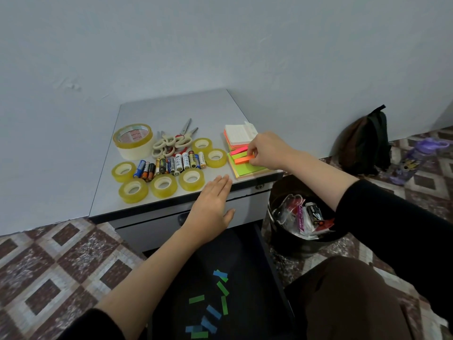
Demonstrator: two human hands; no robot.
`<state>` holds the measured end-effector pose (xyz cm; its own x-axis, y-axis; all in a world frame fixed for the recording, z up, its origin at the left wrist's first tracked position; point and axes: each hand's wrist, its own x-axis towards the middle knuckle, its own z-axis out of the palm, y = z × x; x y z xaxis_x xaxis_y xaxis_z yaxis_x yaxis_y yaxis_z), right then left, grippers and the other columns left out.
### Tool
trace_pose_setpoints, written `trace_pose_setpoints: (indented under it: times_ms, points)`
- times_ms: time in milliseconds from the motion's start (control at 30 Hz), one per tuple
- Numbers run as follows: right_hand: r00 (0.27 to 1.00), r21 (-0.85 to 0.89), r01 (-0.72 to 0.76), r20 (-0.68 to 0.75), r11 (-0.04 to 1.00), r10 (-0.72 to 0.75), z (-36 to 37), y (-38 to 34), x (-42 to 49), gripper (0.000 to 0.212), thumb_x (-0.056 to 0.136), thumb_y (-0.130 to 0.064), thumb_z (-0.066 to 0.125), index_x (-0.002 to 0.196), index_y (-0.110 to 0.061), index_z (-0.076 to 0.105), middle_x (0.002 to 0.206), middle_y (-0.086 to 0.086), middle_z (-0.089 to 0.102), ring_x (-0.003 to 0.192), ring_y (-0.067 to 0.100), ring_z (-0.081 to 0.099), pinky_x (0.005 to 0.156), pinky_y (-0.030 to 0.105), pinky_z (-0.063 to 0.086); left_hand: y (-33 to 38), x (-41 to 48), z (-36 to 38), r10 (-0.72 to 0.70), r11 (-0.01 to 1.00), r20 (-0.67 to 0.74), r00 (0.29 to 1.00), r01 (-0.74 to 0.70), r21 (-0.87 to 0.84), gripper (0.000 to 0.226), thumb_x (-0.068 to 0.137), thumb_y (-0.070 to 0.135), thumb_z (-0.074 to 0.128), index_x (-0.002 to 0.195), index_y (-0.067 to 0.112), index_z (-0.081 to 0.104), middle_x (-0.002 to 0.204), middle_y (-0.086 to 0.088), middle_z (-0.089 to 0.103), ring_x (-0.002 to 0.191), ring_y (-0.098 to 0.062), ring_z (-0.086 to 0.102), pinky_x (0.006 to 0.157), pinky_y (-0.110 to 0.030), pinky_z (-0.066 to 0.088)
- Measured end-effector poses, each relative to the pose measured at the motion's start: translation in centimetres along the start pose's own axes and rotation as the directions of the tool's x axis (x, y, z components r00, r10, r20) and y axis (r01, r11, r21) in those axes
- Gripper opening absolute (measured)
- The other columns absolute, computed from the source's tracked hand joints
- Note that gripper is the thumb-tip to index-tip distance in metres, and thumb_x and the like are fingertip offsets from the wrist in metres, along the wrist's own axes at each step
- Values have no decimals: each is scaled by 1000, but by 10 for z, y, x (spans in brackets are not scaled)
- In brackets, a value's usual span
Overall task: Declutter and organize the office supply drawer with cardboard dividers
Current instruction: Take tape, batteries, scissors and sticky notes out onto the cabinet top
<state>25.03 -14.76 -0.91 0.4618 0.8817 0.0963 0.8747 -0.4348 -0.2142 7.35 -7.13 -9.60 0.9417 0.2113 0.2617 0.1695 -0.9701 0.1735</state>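
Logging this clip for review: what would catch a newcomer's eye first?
The right hand pinches an orange sticky-flag pad atop neon sticky notes at the cabinet top's right edge; the left hand is spread open at its front edge. Small yellow tape rolls ring a row of batteries. Below, blue and green flags lie loose in the open drawer.

This is looking like a plain room in a home, serving as a small office corner. A low grey drawer cabinet point(137, 231) is standing against a pale wall point(147, 45) on a patterned tile floor point(49, 253), its worktop point(183, 111) carrying tape rolls point(133, 190) and batteries point(171, 165). A backpack point(365, 141) is leaning on the wall, a purple water bottle point(414, 160) sitting near it.
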Motion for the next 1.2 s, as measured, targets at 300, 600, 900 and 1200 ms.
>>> trace_pose_setpoints:
  times_ms: [300, 600, 900, 1200]
  points:
    - [1000, -4, -26, -8, 1000, 26, 2, 0, 3, 20, 80, -8, 59, 93, -3, 73, 90, 12, 68, 74, 17, 47, 66, 23, 34, 2, -2, -4, 6, 1000, -18, 1000, -7, -11, 76, 83, 23, 67, 142, -4, 27, 150, -16, 28, 142, -29, 20, 110, -29, -7]
    - [995, 30, -96, -23, 995, 97, 1, 6, -9, 32, 82, -18, 65, 112, -10, 64, 104, 8, 64, 98, 22, 55, 73, 24, 35, 0, 1, -6, -28, 999, 95, 995, 32, -38, 78, 91, 33, 54, 149, 10, 8, 157, -1, 3, 144, -13, -2, 112, -19, -8]
    - [994, 432, -94, -9, 897, 108, 67, -39, -96, 13, 80, -9, 64, 69, -15, 60, 60, -8, 53, 64, 11, 52, 62, 25, 41, -5, -76, 14, -109, 972, -34, 994, 99, -212, 45, 82, 14, 68, 124, 6, 57, 134, -12, 51, 124, -27, 46, 104, -22, 26]
    - [932, 389, -247, 345, 887, 109, 217, -57, -140, 4, 86, -14, 65, 89, -13, 68, 83, 0, 63, 75, 10, 56, 69, 23, 45, -39, -177, 82, -425, 853, 377, 823, 503, -137, 43, 88, 24, 61, 129, 12, 53, 135, -6, 49, 124, -19, 44, 104, -23, 30]
